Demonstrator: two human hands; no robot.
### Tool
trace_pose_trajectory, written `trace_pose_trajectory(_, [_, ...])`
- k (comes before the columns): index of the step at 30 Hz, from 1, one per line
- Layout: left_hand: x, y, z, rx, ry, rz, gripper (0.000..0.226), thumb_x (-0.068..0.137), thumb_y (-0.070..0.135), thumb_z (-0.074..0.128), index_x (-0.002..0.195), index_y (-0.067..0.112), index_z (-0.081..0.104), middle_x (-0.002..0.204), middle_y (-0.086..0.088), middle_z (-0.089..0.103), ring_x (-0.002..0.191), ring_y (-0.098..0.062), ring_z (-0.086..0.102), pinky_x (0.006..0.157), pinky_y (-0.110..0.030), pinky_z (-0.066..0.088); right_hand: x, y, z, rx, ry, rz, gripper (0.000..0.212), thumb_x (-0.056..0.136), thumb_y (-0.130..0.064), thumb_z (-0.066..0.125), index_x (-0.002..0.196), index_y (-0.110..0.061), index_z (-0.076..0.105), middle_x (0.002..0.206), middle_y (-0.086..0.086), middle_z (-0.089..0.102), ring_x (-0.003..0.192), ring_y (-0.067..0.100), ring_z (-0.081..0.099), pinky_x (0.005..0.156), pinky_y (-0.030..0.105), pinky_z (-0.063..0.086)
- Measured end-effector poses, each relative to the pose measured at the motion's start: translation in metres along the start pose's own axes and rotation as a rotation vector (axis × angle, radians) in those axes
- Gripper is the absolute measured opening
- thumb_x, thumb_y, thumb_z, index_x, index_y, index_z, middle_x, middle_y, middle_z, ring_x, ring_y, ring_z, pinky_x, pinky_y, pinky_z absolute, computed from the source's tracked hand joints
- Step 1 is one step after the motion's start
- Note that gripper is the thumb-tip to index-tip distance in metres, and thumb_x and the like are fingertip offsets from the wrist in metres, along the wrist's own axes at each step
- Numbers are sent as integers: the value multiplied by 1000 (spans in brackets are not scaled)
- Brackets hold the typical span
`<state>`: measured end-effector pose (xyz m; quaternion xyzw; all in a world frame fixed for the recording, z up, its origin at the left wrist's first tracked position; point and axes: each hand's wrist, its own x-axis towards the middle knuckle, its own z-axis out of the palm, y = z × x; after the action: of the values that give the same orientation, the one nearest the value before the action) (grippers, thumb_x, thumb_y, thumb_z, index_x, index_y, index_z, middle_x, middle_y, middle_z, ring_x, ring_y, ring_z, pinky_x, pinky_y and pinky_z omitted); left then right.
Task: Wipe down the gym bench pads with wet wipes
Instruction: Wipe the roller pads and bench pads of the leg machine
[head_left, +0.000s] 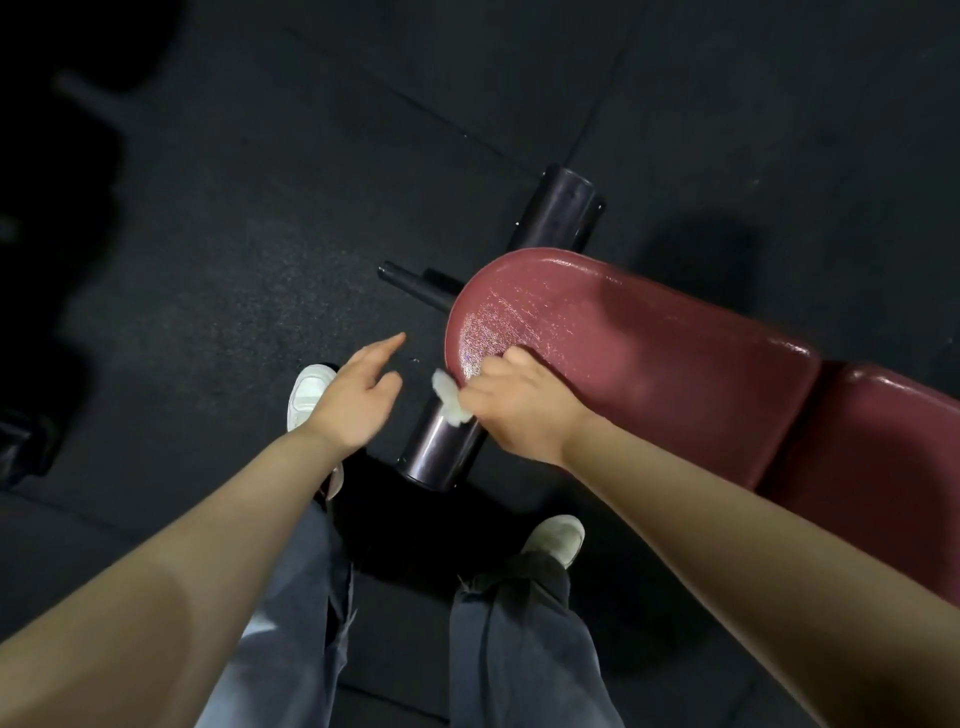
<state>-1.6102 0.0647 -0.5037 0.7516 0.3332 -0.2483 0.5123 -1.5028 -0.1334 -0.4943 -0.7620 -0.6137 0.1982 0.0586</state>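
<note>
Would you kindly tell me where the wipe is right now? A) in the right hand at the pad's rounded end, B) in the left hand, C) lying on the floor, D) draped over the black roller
A: the right hand grips the wipe against the edge of the red pad; the left hand is open and holds nothing.

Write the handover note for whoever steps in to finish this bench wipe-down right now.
Right hand grips the wet wipe at the rounded end edge of the red bench pad.
Left hand is open, holding nothing, beside the pad over the floor.
Done: the pad's rounded end looks wet and streaked.
Left: the rest of this pad and the second red pad to the right look not yet wiped.
</note>
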Motion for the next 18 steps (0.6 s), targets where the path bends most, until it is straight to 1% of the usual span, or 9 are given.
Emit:
trace_pose_trajectory(2, [-2, 0, -1, -9, -3, -5, 51, 98, 8, 44, 147, 23, 42, 152, -1, 39, 140, -15, 36, 119, -31, 23, 6, 8, -6, -22, -3, -195, 20, 68, -6, 62, 80, -22, 58, 65, -5, 55, 69, 24, 52, 68, 34, 27])
trace_pose_trajectory(3, [-2, 0, -1, -12, -3, -8, 51, 98, 8, 44, 147, 23, 42, 152, 0, 39, 141, -15, 36, 119, -29, 23, 19, 13, -17, -38, -46, -232, 12, 75, -13, 54, 76, -24, 59, 66, -5, 56, 71, 24, 53, 68, 34, 27])
trace_pose_trajectory(4, [-2, 0, -1, -8, 2, -10, 51, 98, 7, 45, 147, 23, 43, 152, 0, 39, 141, -14, 36, 118, -26, 22, 35, 18, -31, -80, -110, -196, 21, 82, -20, 42, 76, -27, 61, 71, -7, 59, 76, 24, 55, 69, 34, 28])
trace_pose_trajectory(5, [-2, 1, 0, 4, 12, -13, 51, 98, 8, 45, 147, 22, 43, 152, 1, 39, 140, -13, 36, 116, -20, 21, 52, 25, -44, -126, -142, -107, 26, 85, -24, 36, 79, -29, 60, 78, -7, 62, 83, 23, 56, 71, 34, 30])
trace_pose_trajectory(8, [-3, 2, 0, 5, 23, -31, 51, 98, 9, 45, 147, 23, 43, 151, 3, 39, 139, -12, 37, 114, -18, 21, 87, 63, -63, -75, -24, 391, 14, 87, -18, 50, 91, -26, 60, 95, 1, 68, 97, 26, 53, 82, 37, 31])
trace_pose_trajectory(10, [-4, 1, 1, -19, -10, -20, 51, 98, 8, 45, 147, 23, 42, 151, 2, 38, 141, -13, 35, 119, -27, 22, 97, 81, -62, -35, -31, 603, 13, 83, -20, 49, 88, -21, 61, 85, 2, 65, 96, 27, 53, 87, 37, 30])
trace_pose_trajectory(12, [-4, 0, 0, -32, -29, -13, 53, 98, 7, 44, 148, 22, 40, 152, 1, 37, 142, -13, 33, 119, -27, 20, 110, 79, -61, -6, -120, 741, 11, 81, -28, 50, 79, -20, 57, 77, 2, 62, 91, 29, 58, 86, 37, 31])
trace_pose_trajectory(15, [-3, 1, -6, -47, 25, -49, 54, 97, 7, 45, 148, 24, 41, 150, 2, 39, 140, -12, 35, 109, -13, 22, 124, 53, -52, -113, -189, 623, 17, 87, -34, 50, 85, -22, 62, 93, 5, 70, 95, 29, 61, 87, 37, 33])
trace_pose_trajectory(18, [-4, 1, -15, -96, 67, -93, 57, 97, 6, 45, 150, 25, 37, 152, 3, 35, 137, -11, 36, 98, -7, 21, 110, 20, -44, -181, -264, 357, 28, 91, -30, 47, 113, -21, 63, 103, -1, 68, 102, 24, 54, 88, 38, 31])
